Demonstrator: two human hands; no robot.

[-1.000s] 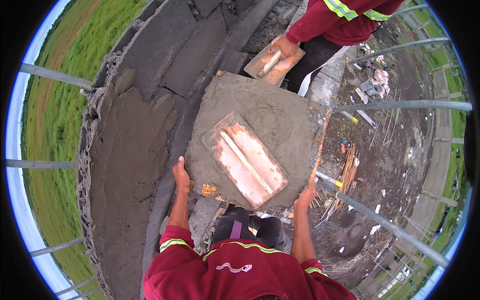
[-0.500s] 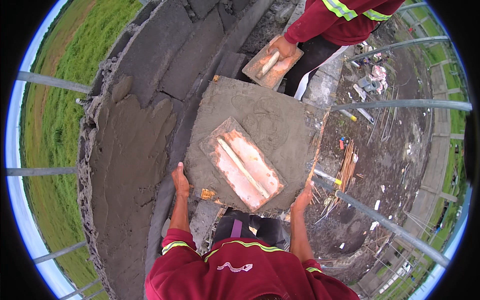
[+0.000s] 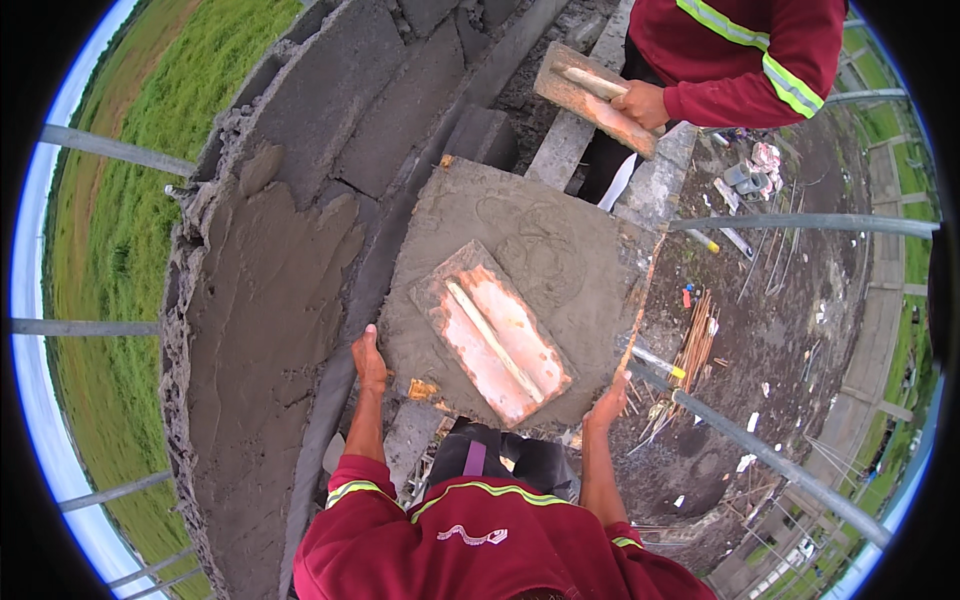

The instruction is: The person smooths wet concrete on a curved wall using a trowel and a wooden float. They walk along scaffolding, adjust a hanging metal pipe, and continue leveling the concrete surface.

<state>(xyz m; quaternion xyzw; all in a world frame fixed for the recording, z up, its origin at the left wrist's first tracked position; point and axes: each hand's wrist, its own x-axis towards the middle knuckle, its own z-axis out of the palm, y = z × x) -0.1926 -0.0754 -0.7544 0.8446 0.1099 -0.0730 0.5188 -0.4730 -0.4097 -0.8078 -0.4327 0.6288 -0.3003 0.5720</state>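
Between my two hands is a square board [image 3: 641, 298] coated with wet grey mortar [image 3: 590, 265]. My left hand [image 3: 369, 362] grips its near left edge, with the thumb side up and the fingers partly hidden beneath. At the near right edge my right hand [image 3: 607, 402] holds the board too. A rectangular plastering float [image 3: 515, 335] lies slantwise on the mortar, its pale handle uppermost, and neither hand touches it. To the left stands a block wall, with fresh mortar [image 3: 265, 310] spread over its near part.
Beyond the board a co-worker in a maroon sleeve [image 3: 735, 100] holds another float [image 3: 590, 95] by its handle. Metal scaffold pipes [image 3: 780, 455] cross on the right and left. Far below on the right lie sticks [image 3: 695, 330], buckets [image 3: 745, 178] and scattered debris on dark ground.
The co-worker's hand and float have moved right and the float has turned. The board appears slightly farther right in view, with both my hands still on it.
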